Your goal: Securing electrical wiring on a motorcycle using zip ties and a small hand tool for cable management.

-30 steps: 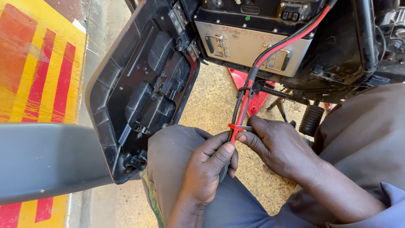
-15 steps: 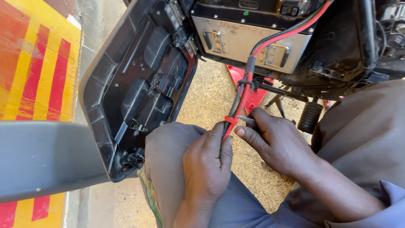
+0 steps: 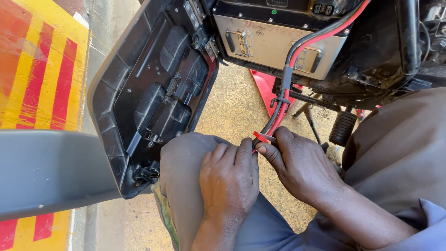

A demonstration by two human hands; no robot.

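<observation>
Red and black wires (image 3: 278, 116) hang down together from a dark machine (image 3: 371, 56) and end between two hands. The left hand (image 3: 230, 179) rests on a grey knee (image 3: 186, 158). Its fingers are curled in tight, and the ends of the wires go in behind them, so it seems to hold them, but the fingers hide just how. The right hand (image 3: 302, 165) sits just beside it, touching it. Its thumb and first finger are pinched shut on a small red piece (image 3: 261, 137) at the side of the wires, right where the wires meet the hands.

Higher up, a black band (image 3: 286, 76) wraps the wires, and they run up past a silver metal box (image 3: 278, 42) with two handles. On the left, a big black plastic cover (image 3: 153, 93) stands open and tilted, with its ribbed inside showing. Left of that is a yellow wall with red stripes (image 3: 37, 69) and a flat grey panel (image 3: 51, 172). The ground (image 3: 232, 107) under it all is sandy and speckled. A black foot peg (image 3: 343, 128) pokes down near the right hand
</observation>
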